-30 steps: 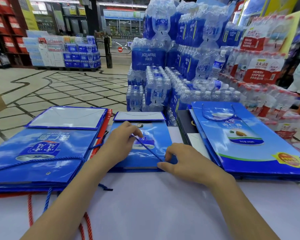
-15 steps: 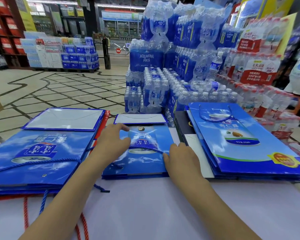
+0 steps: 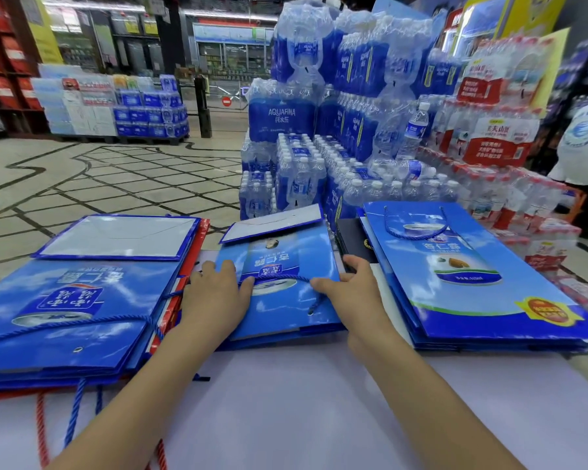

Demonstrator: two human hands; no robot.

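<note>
A small blue paper gift bag [image 3: 286,256] lies folded flat in the middle of the white table [image 3: 302,401], its white bottom flap pointing away from me and raised a little. A blue rope handle [image 3: 282,278] lies across its face. My left hand [image 3: 214,296] holds the bag's left edge, thumb on top of the print. My right hand [image 3: 350,290] holds the right edge the same way, thumb on top and fingers curled round the side.
A stack of larger blue bags [image 3: 65,300] lies to the left, with red rope handles [image 3: 41,429] hanging below it. Another blue stack [image 3: 472,283] lies to the right, beside a black flat item [image 3: 353,239]. Shrink-wrapped water bottle packs [image 3: 319,130] rise behind the table. A person [image 3: 584,147] stands at far right.
Both hands left the rope handle and moved out to the bag's two side edges. The bag's far end has lifted and turned slightly.
</note>
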